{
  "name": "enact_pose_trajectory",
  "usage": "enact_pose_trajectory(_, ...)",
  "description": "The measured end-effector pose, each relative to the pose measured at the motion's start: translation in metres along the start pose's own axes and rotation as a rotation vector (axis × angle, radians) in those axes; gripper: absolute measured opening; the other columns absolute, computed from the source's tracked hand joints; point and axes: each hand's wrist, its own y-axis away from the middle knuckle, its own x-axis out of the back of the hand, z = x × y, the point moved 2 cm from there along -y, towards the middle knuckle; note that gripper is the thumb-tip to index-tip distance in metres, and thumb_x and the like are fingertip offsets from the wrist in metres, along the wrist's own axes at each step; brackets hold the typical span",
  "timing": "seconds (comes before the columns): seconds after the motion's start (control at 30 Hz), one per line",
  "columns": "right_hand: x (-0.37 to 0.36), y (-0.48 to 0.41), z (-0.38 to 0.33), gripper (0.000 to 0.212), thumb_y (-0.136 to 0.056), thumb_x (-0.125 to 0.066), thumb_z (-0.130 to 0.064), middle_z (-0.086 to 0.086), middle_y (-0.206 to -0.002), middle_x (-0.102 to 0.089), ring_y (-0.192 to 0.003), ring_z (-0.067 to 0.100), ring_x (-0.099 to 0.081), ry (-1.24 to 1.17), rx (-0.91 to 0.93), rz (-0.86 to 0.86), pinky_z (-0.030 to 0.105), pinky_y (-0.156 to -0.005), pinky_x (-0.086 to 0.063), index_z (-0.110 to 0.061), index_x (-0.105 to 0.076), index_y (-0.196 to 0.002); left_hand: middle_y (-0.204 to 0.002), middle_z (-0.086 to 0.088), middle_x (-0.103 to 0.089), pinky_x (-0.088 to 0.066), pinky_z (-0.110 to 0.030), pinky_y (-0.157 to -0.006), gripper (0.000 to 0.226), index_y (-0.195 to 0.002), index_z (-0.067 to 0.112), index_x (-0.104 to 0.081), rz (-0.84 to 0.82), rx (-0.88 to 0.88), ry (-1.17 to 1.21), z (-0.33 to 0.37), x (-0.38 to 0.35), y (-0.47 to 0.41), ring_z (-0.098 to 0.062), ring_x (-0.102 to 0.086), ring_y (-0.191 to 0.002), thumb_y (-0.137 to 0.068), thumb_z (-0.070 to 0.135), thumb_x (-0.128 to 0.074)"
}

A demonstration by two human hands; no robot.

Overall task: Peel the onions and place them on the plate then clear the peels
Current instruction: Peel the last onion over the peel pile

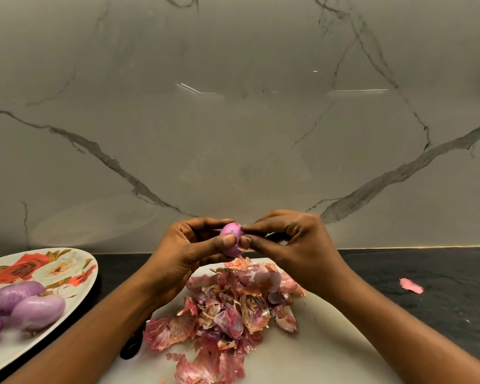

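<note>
Head view: we log one frame, both hands raised over the board.
Left hand (189, 250): clasps the onion (231, 239), fingers curled behind it, thumb pressed on its front.
Right hand (297, 245): we see thumb and forefinger pinching the onion's right end; the other fingers are curled.
Onion: small, purple, mostly bare, held in the air between both hands, above the far edge of the peels (233, 309).
Peels: loose pink-brown heap on the white cutting board (316, 350), below and between the forearms.
Stray peel (411, 285): one pink scrap on the dark countertop (441, 306), well to the right of the board.
Plate (75, 261): floral, left of the board, partly cut off by the frame.
Peeled onions (38, 309): we count three on the plate's near part, touching each other.
Dark object (132, 347): at the board's left edge under the left forearm; we cannot tell what it is.
Backsplash (233, 134): grey-veined marble behind the counter.
</note>
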Motion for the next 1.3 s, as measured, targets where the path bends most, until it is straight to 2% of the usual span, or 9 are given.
enact_pose_trajectory(0.13,-0.002,0.000,-0.002,0.014,-0.096,-0.077,-0.020,-0.010,-0.096,-0.075,-0.088,0.007,-0.071,0.136,0.072,-0.010,0.019,-0.073,-0.058,-0.017,-0.081,-0.109,-0.110,-0.015,-0.080,-0.066,-0.033,-0.079,0.042,-0.116,0.005,-0.075,0.005,-0.005,-0.019,-0.001,0.001,0.000,-0.031,-0.078,-0.098,-0.075,0.010,-0.078)
enact_pose_trajectory(0.27,-0.008,0.000,-0.003,0.008,-0.105,-0.063,-0.022,-0.011,-0.097,-0.062,-0.088,0.007,-0.060,0.263,0.099,-0.104,0.025,-0.072,-0.052,-0.020,-0.069,-0.110,-0.113,-0.016,-0.079,-0.066,-0.036,-0.084,0.044,-0.120,0.004,-0.073,-0.004,-0.002,-0.015,-0.003,-0.001,0.000,-0.035,-0.077,-0.102,-0.077,0.012,-0.078)
enact_pose_trajectory(0.37,-0.006,-0.002,-0.005,0.005,-0.108,-0.056,-0.025,-0.014,-0.094,-0.057,-0.087,0.008,-0.057,0.215,0.029,-0.099,0.024,-0.070,-0.049,-0.026,-0.061,-0.105,-0.118,-0.019,-0.077,-0.066,-0.035,-0.084,0.052,-0.121,0.004,-0.074,0.010,0.022,0.047,-0.002,0.002,-0.003,-0.038,-0.076,-0.105,-0.073,0.022,-0.085)
enact_pose_trajectory(0.47,0.001,-0.003,-0.003,0.005,-0.103,-0.067,-0.022,-0.017,-0.092,-0.066,-0.088,0.005,-0.066,0.113,-0.020,-0.005,0.019,-0.073,-0.055,-0.027,-0.069,-0.104,-0.122,-0.018,-0.076,-0.065,-0.035,-0.085,0.065,-0.118,0.007,-0.078,0.031,0.012,0.120,0.001,0.007,-0.004,-0.038,-0.075,-0.109,-0.061,0.031,-0.099)
enact_pose_trajectory(0.6,0.005,0.000,0.002,0.016,-0.092,-0.080,-0.014,-0.012,-0.097,-0.078,-0.093,0.004,-0.075,-0.003,-0.047,0.045,0.021,-0.081,-0.062,-0.019,-0.080,-0.107,-0.118,-0.015,-0.078,-0.065,-0.034,-0.085,0.051,-0.119,0.010,-0.076,0.032,0.009,0.059,0.002,0.004,-0.002,-0.036,-0.075,-0.108,-0.068,0.012,-0.086)
enact_pose_trajectory(0.8,0.001,-0.002,-0.002,0.027,-0.094,-0.078,-0.014,-0.010,-0.106,-0.073,-0.101,0.008,-0.070,-0.016,-0.004,-0.028,0.018,-0.079,-0.058,-0.018,-0.079,-0.120,-0.119,-0.017,-0.077,-0.063,-0.038,-0.093,0.048,-0.116,0.013,-0.080,-0.040,0.000,-0.007,0.000,0.002,0.001,-0.034,-0.074,-0.113,-0.071,0.002,-0.094)
enact_pose_trajectory(1.1,0.005,0.001,-0.004,0.015,-0.089,-0.083,-0.008,-0.008,-0.094,-0.075,-0.085,0.013,-0.073,0.003,0.091,-0.009,0.022,-0.070,-0.060,-0.015,-0.084,-0.102,-0.112,-0.012,-0.079,-0.066,-0.033,-0.077,0.054,-0.113,0.012,-0.078,0.065,-0.008,0.047,0.005,0.002,-0.001,-0.033,-0.076,-0.101,-0.062,0.022,-0.090)
enact_pose_trajectory(1.2,0.004,0.000,-0.003,0.029,-0.087,-0.085,-0.008,-0.009,-0.105,-0.073,-0.097,0.014,-0.072,0.002,0.091,-0.005,0.028,-0.074,-0.063,-0.017,-0.081,-0.115,-0.114,-0.012,-0.078,-0.066,-0.035,-0.078,0.068,-0.107,0.017,-0.082,0.053,-0.021,0.038,0.004,0.003,-0.001,-0.032,-0.077,-0.102,-0.047,0.043,-0.105)
enact_pose_trajectory(1.3,-0.001,0.001,-0.004,0.044,-0.089,-0.085,-0.017,-0.010,-0.118,-0.065,-0.110,0.015,-0.066,-0.003,0.095,-0.078,0.028,-0.079,-0.062,-0.026,-0.074,-0.131,-0.116,-0.015,-0.077,-0.066,-0.037,-0.077,0.074,-0.105,0.018,-0.082,0.036,-0.033,0.028,0.002,0.002,-0.002,-0.032,-0.076,-0.106,-0.043,0.050,-0.105)
